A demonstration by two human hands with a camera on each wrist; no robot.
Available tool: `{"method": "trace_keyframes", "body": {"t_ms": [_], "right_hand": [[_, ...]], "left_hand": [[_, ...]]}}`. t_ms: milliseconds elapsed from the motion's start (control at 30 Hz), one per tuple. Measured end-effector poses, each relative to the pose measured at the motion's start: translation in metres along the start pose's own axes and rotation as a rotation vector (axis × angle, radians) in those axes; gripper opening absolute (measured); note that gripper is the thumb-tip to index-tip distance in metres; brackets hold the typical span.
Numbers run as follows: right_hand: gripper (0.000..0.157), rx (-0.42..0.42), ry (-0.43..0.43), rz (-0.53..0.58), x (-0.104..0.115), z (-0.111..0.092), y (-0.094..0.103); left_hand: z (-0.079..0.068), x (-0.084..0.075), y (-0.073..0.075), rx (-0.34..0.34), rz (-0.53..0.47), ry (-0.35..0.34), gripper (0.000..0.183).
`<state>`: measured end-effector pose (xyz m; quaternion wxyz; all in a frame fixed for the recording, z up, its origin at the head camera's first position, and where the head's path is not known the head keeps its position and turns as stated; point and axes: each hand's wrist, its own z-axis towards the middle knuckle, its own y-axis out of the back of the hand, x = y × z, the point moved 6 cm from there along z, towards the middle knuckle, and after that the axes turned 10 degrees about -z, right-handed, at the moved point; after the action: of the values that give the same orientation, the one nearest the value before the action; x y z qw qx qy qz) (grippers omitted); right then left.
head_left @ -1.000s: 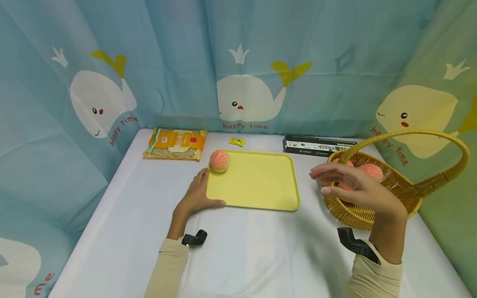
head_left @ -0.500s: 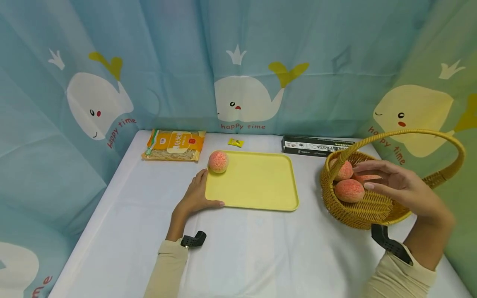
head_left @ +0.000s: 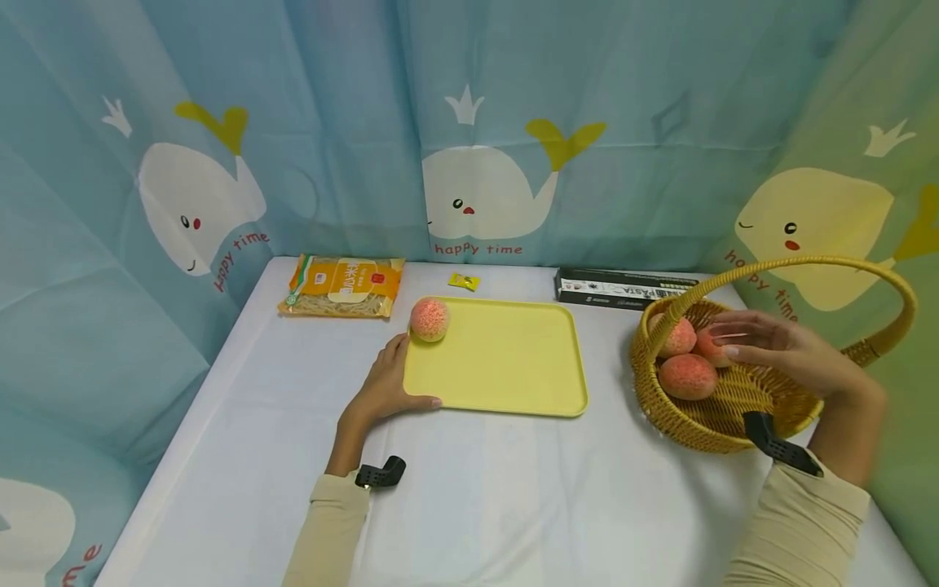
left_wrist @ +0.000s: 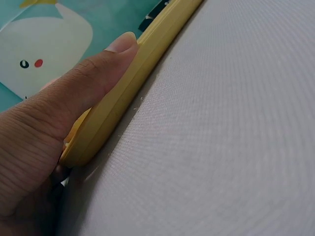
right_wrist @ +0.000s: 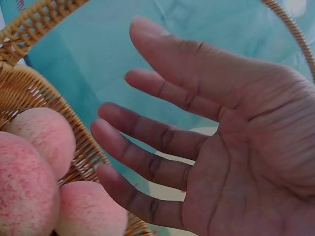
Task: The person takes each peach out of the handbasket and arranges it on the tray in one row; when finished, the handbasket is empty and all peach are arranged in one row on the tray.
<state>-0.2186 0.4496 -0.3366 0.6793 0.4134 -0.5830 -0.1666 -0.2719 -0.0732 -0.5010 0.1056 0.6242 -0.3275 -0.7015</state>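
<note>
My left hand [head_left: 387, 381] grips the near left corner of a yellow tray [head_left: 506, 359]; the left wrist view has its thumb [left_wrist: 93, 73] lying along the tray's rim. A pink peach [head_left: 429, 319] sits in the tray's far left corner. On the right stands a wicker basket [head_left: 689, 428] with a tall arched handle, holding peaches [head_left: 688, 377] bunched at its left side. Over the basket, beneath the handle, is my right hand [head_left: 795, 355], palm facing the peaches. The right wrist view shows its fingers spread and holding nothing, with the fingertips close to the nearest peach [right_wrist: 91, 209].
Along the back of the white table [head_left: 477, 489] lie an orange noodle packet [head_left: 345, 285], a small yellow wrapped candy [head_left: 464, 281] and a dark pasta box [head_left: 623, 288]. A whale-print curtain [head_left: 352, 163] hangs behind and at both sides.
My right hand has moved rightward from the basket's left rim to over its inside, uncovering the peaches. The left hand, tray and peach on it stay put.
</note>
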Motion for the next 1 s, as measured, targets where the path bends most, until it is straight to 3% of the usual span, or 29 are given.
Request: {"method": "trace_keyframes", "body": {"t_ms": [267,733,900,1000], "right_hand": [[0.041,0.027,-0.094,-0.004,-0.020,0.008,-0.009],[0.035,0.087,-0.070,0.132,-0.036,0.011,-0.026],[0.032,0.083,-0.177,0.111,-0.046,0.008,-0.031],[0.040,0.086,-0.229,0.064,-0.051,0.006,-0.032]], "left_hand": [[0.001,-0.001,0.001,-0.002,-0.003,-0.002,0.130],[0.000,0.000,0.000,0.000,-0.002,-0.006,0.131],[0.001,0.000,0.000,0.001,-0.001,-0.012,0.130],[0.001,0.000,0.000,-0.001,0.001,-0.021,0.130]]}}
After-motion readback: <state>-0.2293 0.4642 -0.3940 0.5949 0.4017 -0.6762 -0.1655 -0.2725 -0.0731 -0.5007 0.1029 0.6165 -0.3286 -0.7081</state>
